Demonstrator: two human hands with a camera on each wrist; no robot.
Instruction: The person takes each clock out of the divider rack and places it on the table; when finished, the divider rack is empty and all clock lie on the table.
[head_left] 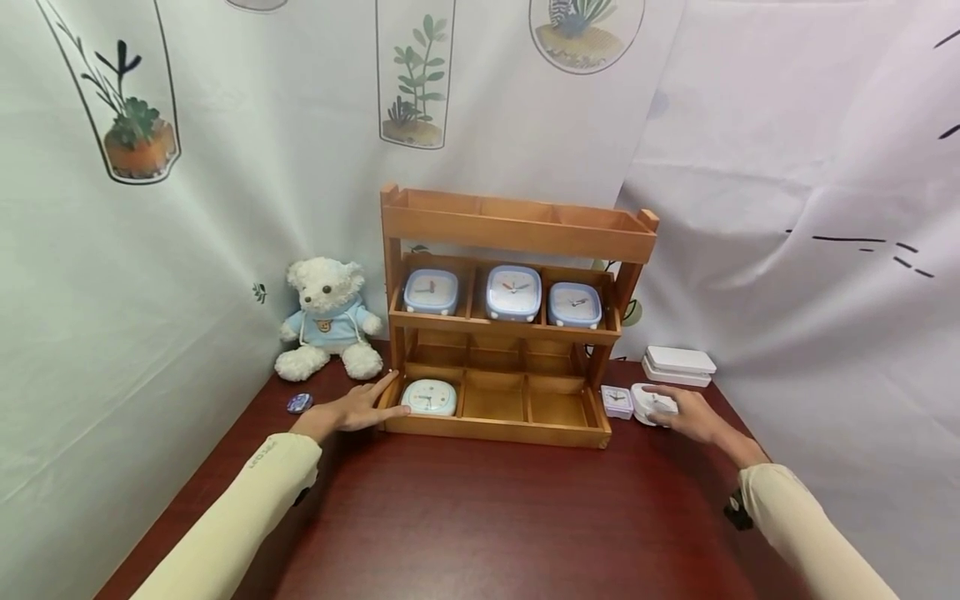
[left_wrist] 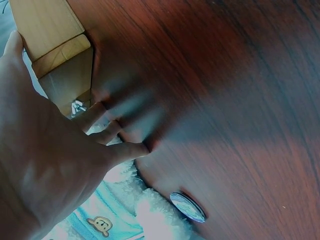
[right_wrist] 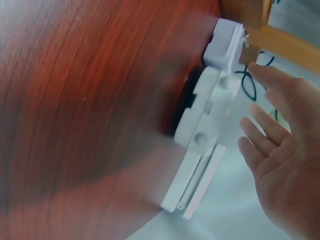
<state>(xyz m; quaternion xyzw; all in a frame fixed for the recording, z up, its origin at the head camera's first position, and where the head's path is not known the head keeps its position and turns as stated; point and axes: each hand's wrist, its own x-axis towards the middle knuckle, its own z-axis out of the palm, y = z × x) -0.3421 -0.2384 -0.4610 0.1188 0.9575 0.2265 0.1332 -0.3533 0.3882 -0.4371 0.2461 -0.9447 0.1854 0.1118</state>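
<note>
At the left end of the wooden rack's bottom tray, my left hand rests with spread fingers. Its thumb lies over the tray's front corner, close to a pale oval clock; the other fingers extend along the outer side in the left wrist view. My right hand is over a white rounded clock right of the rack. The right wrist view shows a gap between its loosely bent fingers and this white clock. A small lilac square clock stands between the white clock and the rack.
Three blue clocks sit in the rack's middle tier. Behind the right hand lies a white flat box. A white teddy bear in a blue hoodie sits at left, a small round patterned object before it. Fabric walls enclose the table.
</note>
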